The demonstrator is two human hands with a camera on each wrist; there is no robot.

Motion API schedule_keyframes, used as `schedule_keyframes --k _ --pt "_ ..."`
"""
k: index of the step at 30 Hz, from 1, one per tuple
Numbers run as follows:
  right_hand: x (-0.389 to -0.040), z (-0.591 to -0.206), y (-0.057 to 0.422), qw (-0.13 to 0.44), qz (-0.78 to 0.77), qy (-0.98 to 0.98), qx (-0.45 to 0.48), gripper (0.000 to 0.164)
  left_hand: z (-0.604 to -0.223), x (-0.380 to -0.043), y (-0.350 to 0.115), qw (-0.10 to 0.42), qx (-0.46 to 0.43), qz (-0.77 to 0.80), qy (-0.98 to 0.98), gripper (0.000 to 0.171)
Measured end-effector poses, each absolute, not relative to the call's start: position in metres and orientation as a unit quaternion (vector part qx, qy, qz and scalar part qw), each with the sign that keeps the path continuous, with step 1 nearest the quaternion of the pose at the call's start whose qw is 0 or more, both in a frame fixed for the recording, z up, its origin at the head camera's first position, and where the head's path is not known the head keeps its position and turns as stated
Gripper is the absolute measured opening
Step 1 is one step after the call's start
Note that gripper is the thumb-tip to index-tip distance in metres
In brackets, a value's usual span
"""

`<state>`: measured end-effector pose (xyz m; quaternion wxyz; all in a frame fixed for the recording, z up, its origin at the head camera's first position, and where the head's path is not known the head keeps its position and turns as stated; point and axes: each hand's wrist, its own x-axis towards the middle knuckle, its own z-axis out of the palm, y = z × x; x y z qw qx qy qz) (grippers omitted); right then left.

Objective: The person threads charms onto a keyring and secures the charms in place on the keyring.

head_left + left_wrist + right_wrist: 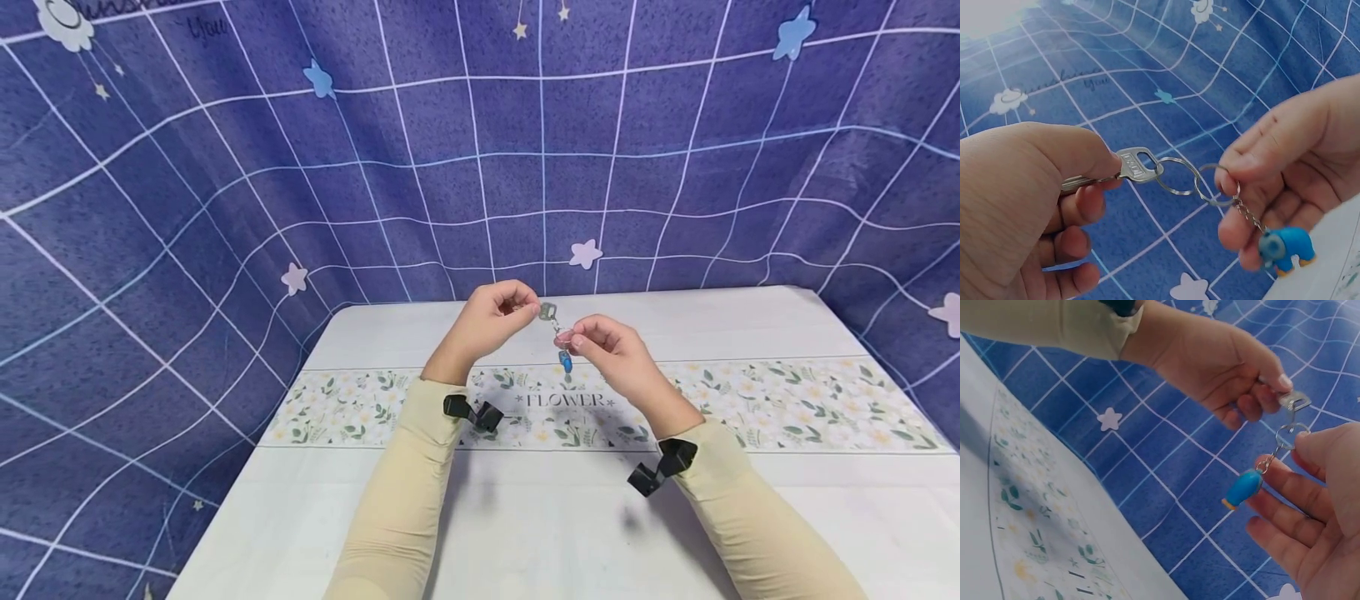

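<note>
Between thumb and forefinger my left hand (491,321) pinches a silver key (1138,164), its slotted head showing and its blade partly hidden by the fingers. A thin metal ring (1175,176) passes through the slot in the key's head and links to a second split ring (1210,184). My right hand (618,354) pinches that second ring at its far side. From it, on a short chain (1249,212), hangs a small blue elephant charm (1288,250) with orange feet, in front of the right fingers. Both hands are held up over the far part of the table.
A white table (540,517) lies below, crossed by a flower-printed band (420,408) lettered FLOWER. Behind its far edge hangs a dark blue curtain (450,183) with white grid lines and stars. Each wrist wears a black camera mount (663,467) over a pale yellow sleeve (405,492).
</note>
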<state>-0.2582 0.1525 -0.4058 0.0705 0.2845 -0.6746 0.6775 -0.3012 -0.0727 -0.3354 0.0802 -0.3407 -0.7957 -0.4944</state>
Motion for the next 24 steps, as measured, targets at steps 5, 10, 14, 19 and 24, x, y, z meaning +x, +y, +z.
schedule_keyframes --k 5,10,14,19,24 --pt "-0.259 -0.409 0.151 0.065 0.672 -0.675 0.297 0.016 -0.327 -0.297 -0.073 0.078 -0.343 -0.487 -0.800 0.005" --pt "-0.259 -0.414 0.148 0.056 0.655 -0.695 0.291 0.019 -0.322 -0.295 -0.075 0.082 -0.341 -0.478 -0.806 0.005" --pt "-0.259 -0.415 0.144 0.048 0.641 -0.714 0.277 0.026 -0.321 -0.294 -0.076 0.086 -0.340 -0.475 -0.807 0.006" --pt "-0.260 -0.418 0.141 0.045 0.633 -0.724 0.270 0.028 -0.321 -0.293 -0.075 0.085 -0.338 -0.472 -0.810 0.006" --pt "-0.260 -0.422 0.139 0.045 0.627 -0.734 0.258 0.027 -0.320 -0.292 -0.073 0.080 -0.339 -0.474 -0.809 0.006"
